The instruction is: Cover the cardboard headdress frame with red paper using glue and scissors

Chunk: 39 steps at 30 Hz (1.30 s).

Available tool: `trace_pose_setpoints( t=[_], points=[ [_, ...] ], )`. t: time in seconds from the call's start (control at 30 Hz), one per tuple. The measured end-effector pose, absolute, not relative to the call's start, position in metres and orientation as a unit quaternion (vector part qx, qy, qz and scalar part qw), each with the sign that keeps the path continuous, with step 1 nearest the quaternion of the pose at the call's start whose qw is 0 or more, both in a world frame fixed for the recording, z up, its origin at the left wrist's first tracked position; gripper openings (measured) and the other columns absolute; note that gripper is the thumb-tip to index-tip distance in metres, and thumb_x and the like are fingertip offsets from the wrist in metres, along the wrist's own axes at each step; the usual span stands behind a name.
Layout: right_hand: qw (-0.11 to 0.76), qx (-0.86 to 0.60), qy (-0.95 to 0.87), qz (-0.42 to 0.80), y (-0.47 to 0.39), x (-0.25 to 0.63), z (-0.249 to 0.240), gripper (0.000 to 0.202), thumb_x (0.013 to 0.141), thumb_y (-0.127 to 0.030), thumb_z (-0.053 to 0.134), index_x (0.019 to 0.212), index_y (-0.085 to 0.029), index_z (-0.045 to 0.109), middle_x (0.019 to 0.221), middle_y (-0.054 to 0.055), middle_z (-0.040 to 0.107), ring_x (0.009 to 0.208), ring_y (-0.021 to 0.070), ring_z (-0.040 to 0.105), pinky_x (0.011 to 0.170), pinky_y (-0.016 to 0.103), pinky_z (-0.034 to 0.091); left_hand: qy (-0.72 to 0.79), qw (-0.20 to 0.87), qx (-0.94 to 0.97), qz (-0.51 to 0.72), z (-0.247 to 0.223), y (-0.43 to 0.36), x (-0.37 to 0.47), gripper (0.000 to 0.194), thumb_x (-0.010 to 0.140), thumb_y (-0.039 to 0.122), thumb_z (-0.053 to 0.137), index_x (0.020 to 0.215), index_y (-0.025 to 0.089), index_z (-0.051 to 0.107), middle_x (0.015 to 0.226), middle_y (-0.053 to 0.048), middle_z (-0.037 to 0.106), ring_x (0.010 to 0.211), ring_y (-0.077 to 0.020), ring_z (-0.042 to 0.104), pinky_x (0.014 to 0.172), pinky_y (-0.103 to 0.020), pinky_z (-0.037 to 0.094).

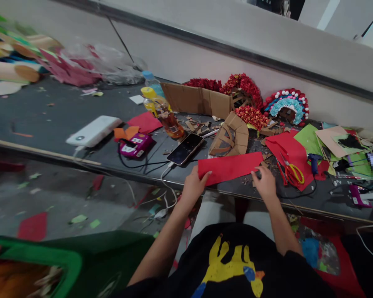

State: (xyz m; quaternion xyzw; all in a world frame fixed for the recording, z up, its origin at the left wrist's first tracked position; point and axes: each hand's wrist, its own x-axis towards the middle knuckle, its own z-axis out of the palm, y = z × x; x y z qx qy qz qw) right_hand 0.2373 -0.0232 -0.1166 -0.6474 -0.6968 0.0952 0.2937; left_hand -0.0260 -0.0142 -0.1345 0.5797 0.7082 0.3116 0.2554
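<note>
A long red paper strip [231, 169] stretches between my hands at the front edge of the dark table. My left hand [195, 184] is closed on its left end, with the thumb on top and the other fingers hidden underneath. At the lower right corner, my right hand [265, 182] pinches the strip between thumb and fingers. Just behind it lies a cut cardboard arch [231, 136], with a black phone [185, 149] to its left. Red sheets [287, 149] and scissors with red and yellow handles [294, 173] are right of my right hand.
A drink bottle [170, 120], a purple power strip [136, 145] and a white power bank [94, 131] stand leftward. Cables hang over the table edge. A blue glue gun [314, 163] lies at right. Behind are decorated arches [287, 105]. A green bin [112, 252] stands below left.
</note>
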Motion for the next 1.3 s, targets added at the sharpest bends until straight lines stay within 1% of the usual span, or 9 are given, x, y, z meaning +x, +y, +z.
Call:
trace_pose_setpoints(
  t=[0.1,0.2,0.4,0.53,0.63,0.77,0.9,1.07,1.3],
  points=[
    [0.271,-0.614,-0.729,0.136,-0.025,0.199,-0.125,0.029,0.087,-0.031,0.046,0.106,-0.016,0.062,0.107,0.011,0.064,0.103,0.0226,0.057,0.092,0.035,0.043,0.692,0.270,0.599,0.299,-0.136,-0.011,-0.033,0.031,0.083,0.043,0.046,0.094,0.016,0.057,0.089,-0.012,0.068,0.080,-0.0263,0.063,0.072,-0.034,0.046],
    [0.246,-0.588,-0.756,0.147,-0.027,0.178,-0.133,0.034,0.088,-0.030,0.046,0.114,-0.014,0.059,0.116,0.013,0.061,0.110,0.0229,0.054,0.097,0.035,0.041,0.682,0.276,0.606,0.302,-0.136,-0.008,-0.038,0.030,0.085,0.042,0.041,0.090,0.018,0.058,0.087,-0.010,0.068,0.077,-0.0236,0.062,0.070,-0.032,0.045],
    [0.210,-0.577,-0.775,0.152,-0.032,0.164,-0.147,0.051,0.090,-0.039,0.044,0.131,-0.010,0.049,0.140,0.013,0.046,0.131,0.0256,0.038,0.108,0.039,0.030,0.659,0.271,0.643,0.281,-0.132,-0.001,-0.036,0.037,0.088,0.040,0.037,0.102,0.015,0.060,0.099,-0.014,0.068,0.091,-0.0261,0.063,0.078,-0.033,0.045],
    [0.179,-0.597,-0.767,0.154,-0.031,0.168,-0.151,0.054,0.092,-0.045,0.039,0.135,-0.013,0.045,0.143,0.012,0.042,0.134,0.0244,0.034,0.109,0.040,0.029,0.701,0.240,0.643,0.195,-0.126,0.003,-0.027,0.043,0.088,0.041,0.041,0.115,0.011,0.057,0.103,-0.018,0.068,0.094,-0.0298,0.063,0.079,-0.035,0.045],
    [0.157,-0.603,-0.768,0.150,-0.027,0.174,-0.150,0.055,0.092,-0.046,0.037,0.136,-0.013,0.044,0.144,0.011,0.041,0.135,0.0242,0.034,0.110,0.040,0.026,0.737,0.220,0.618,0.161,-0.118,0.007,-0.023,0.050,0.088,0.048,0.038,0.118,0.014,0.057,0.102,-0.018,0.069,0.094,-0.0326,0.063,0.078,-0.038,0.044],
    [0.135,-0.604,-0.773,0.140,-0.019,0.180,-0.148,0.054,0.092,-0.047,0.036,0.136,-0.015,0.044,0.145,0.010,0.039,0.135,0.0243,0.034,0.111,0.041,0.023,0.767,0.231,0.580,0.151,-0.112,0.014,-0.024,0.054,0.084,0.059,0.039,0.113,0.020,0.062,0.093,-0.014,0.070,0.089,-0.0331,0.064,0.073,-0.038,0.044],
    [0.129,-0.602,-0.777,0.128,-0.016,0.181,-0.153,0.056,0.091,-0.048,0.040,0.137,-0.018,0.042,0.147,0.009,0.036,0.137,0.0250,0.029,0.111,0.044,0.022,0.749,0.223,0.592,0.195,-0.118,0.023,-0.027,0.051,0.075,0.061,0.050,0.095,0.018,0.067,0.095,-0.013,0.069,0.088,-0.0308,0.062,0.073,-0.036,0.044],
    [0.161,-0.595,-0.777,0.125,-0.015,0.176,-0.159,0.055,0.090,-0.047,0.042,0.138,-0.020,0.041,0.148,0.010,0.034,0.138,0.0257,0.027,0.111,0.046,0.021,0.645,0.364,0.555,0.377,-0.138,0.035,-0.024,0.044,0.059,0.046,0.070,0.090,0.015,0.064,0.082,-0.006,0.068,0.073,-0.0201,0.059,0.069,-0.029,0.045],
    [0.189,-0.588,-0.775,0.133,-0.012,0.168,-0.155,0.056,0.090,-0.046,0.042,0.138,-0.017,0.041,0.148,0.012,0.034,0.138,0.0265,0.028,0.111,0.047,0.022,0.600,0.483,0.493,0.406,-0.155,0.035,-0.018,0.041,0.060,0.050,0.069,0.077,0.013,0.065,0.067,-0.003,0.067,0.055,-0.0157,0.056,0.051,-0.025,0.043]
  ],
)
